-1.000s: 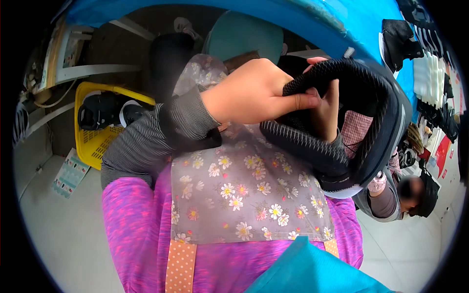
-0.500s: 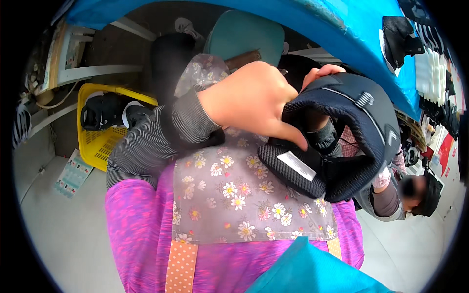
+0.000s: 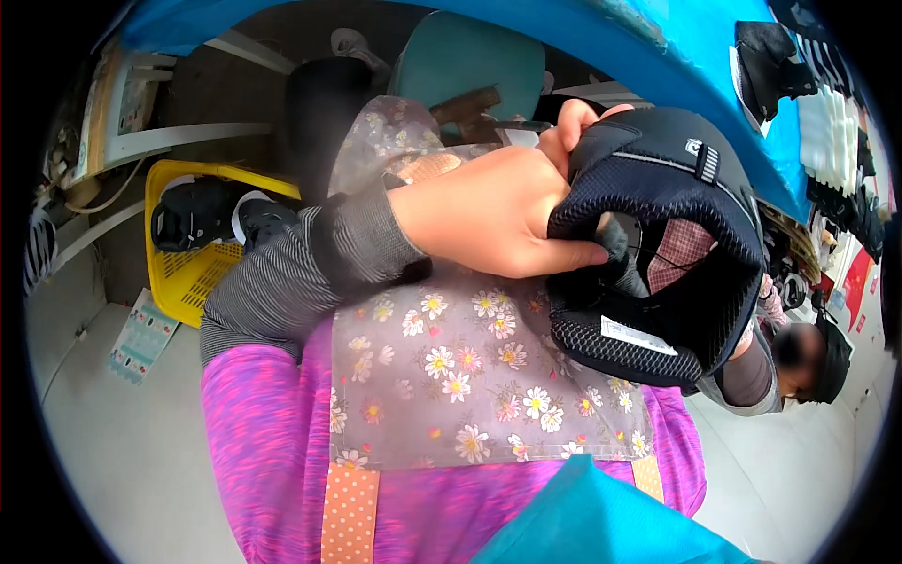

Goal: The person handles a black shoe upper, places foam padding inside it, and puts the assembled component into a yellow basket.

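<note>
A black shoe upper [image 3: 658, 179] with a padded mesh lining is held above my lap, its wide opening toward me. On its lower padded edge is a white label [image 3: 637, 335]. My left hand [image 3: 493, 211] is closed at the left rim, thumb laid along the lining edge and the other fingers curled out of sight. Beyond it, the fingers of my right hand [image 3: 573, 127] grip the far left side of the upper. Most of that hand is hidden behind it, and a grey cuff [image 3: 620, 258] shows through the opening.
A yellow basket [image 3: 174, 287] with black shoes stands at left on the floor. A blue-covered table [image 3: 676, 70] runs along the far side, bearing another black shoe upper [image 3: 766, 70]. Behind my hands is a teal stool [image 3: 465, 61]. Another person [image 3: 752, 371] sits at right.
The upper has turned, and its labelled padded edge has swung up and right, rounding out the opening. My left thumb has shifted slightly up and right; more right-hand fingers show.
</note>
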`<state>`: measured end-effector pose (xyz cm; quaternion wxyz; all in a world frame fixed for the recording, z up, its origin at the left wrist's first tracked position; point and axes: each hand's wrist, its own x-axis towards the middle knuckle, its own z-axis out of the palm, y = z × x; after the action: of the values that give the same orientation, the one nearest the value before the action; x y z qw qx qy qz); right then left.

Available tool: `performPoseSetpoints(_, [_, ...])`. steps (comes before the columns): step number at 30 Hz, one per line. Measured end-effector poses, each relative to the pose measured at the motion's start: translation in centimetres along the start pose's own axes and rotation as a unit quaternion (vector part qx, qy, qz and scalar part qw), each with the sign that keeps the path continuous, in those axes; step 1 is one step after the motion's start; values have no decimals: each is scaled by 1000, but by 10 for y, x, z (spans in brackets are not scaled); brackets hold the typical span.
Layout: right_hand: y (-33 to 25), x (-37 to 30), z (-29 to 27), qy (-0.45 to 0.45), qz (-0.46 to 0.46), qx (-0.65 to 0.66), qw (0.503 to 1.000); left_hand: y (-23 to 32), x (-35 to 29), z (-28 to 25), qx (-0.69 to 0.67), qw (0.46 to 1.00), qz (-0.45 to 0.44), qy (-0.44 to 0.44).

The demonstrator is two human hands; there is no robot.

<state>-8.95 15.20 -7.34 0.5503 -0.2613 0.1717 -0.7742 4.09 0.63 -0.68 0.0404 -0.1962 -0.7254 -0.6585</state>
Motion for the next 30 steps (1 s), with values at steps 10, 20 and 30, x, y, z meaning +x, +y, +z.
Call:
performPoseSetpoints(10, [-4, -26, 50, 267, 39, -317, 909, -12, -3, -6, -4, 996, 51, 72])
performPoseSetpoints(20, [-17, -30, 81, 172, -67, -360, 915, 11, 3, -39, 141, 964, -222, -49])
performPoseSetpoints(30, [-80, 25, -11, -171, -215, -450, 850, -14, 1, -11, 177, 949, -255, 60])
